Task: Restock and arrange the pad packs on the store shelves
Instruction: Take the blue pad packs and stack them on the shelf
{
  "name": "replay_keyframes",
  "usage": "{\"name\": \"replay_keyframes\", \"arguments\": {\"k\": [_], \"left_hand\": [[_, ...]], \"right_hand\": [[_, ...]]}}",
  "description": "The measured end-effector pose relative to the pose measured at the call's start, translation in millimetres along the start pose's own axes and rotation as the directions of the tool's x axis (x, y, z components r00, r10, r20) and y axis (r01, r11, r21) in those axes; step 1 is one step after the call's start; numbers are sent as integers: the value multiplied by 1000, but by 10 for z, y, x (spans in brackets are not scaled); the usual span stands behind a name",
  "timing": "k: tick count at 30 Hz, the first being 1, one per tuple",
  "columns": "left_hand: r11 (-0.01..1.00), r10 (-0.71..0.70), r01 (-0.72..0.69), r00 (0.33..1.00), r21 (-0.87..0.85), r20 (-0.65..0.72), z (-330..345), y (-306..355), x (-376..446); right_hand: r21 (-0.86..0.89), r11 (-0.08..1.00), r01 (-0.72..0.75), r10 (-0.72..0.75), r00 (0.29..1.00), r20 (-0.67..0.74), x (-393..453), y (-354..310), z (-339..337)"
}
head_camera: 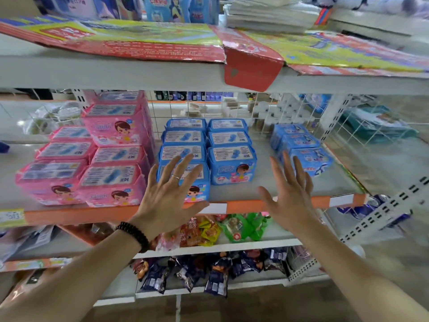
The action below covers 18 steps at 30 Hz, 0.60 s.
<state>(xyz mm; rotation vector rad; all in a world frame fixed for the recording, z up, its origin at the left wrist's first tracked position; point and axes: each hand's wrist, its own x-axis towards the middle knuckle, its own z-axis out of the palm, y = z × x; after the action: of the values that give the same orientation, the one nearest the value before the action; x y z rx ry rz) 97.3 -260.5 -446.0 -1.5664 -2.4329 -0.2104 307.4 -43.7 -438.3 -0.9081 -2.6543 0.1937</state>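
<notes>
Left hand [166,194]: fingers spreading wide, holding nothing, hovering over the front soft blue plastic pad pack [192,182].
Right hand [290,194]: spreading wide, holding nothing.
Shelf [267,182]: grey, carrying blue packs and pink plastic pad packs [109,159].
Writing: too blurry to read.

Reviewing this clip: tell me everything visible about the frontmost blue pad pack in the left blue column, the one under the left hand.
The frontmost blue pack is a soft, glossy plastic-wrapped block, blue with a cartoon child's face on its front and a white printed label on top. It stands at the front edge of the middle shelf, beside the pink packs and heading a row of matching blue packs. The left hand, fingers spread and straight, covers much of it; contact cannot be confirmed.
</notes>
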Motion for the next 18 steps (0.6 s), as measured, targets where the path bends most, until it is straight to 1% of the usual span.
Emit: {"name": "replay_keyframes", "arguments": {"k": [4,7,11,14,18], "left_hand": [[999,-38,38,999,21,5,-131,92,-18],[998,-57,58,998,32,-26,-263,200,-30],[993,-120,118,988,-32,-100,-421,472,-71],[991,-133,131,979,-25,-152,-508,739,-106],[988,-148,154,962,8,-229,-724,1016,-118]], "right_hand": [[7,999,50,-50,999,-4,52,17,-139],[59,989,135,-134,991,-17,98,54,-260],[112,956,272,-276,961,21,112,105,-446],[121,933,340,-344,939,12,108,83,-601],[154,898,411,-408,911,-56,140,66,-806]]}}
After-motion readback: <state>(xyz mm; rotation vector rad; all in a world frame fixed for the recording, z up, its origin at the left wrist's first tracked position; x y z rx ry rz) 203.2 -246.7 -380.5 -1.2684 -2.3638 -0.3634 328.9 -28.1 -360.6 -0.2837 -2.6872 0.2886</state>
